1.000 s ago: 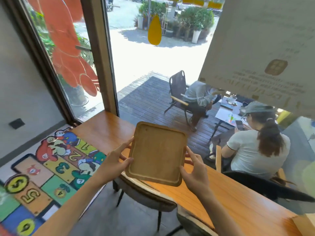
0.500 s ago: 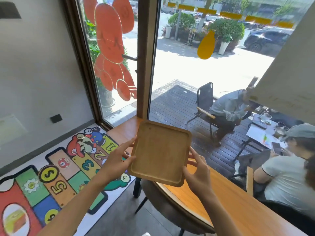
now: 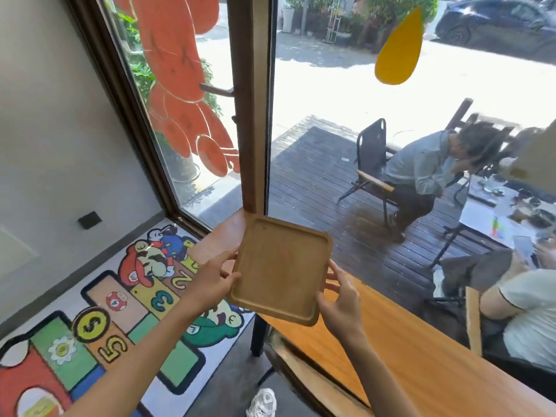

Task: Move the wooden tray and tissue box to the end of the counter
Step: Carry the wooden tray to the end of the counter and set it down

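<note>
A square wooden tray (image 3: 279, 270) with a raised rim and rounded corners hangs in the air, tilted, over the left end of the wooden counter (image 3: 421, 359). My left hand (image 3: 213, 281) grips its left edge with the thumb on the rim. My right hand (image 3: 341, 302) holds its right edge near the lower corner. The tray carries nothing. No tissue box is in view.
The counter runs along a big window and ends by a wooden window post (image 3: 251, 115). A stool (image 3: 270, 341) stands under the counter's end. A colourful hopscotch mat (image 3: 99, 320) covers the floor at left. Outside the glass, people sit at a table (image 3: 496, 212).
The view has swung left and up along the counter. Both hands have carried the tray toward the counter's end by the window post, still gripping it the same way.
</note>
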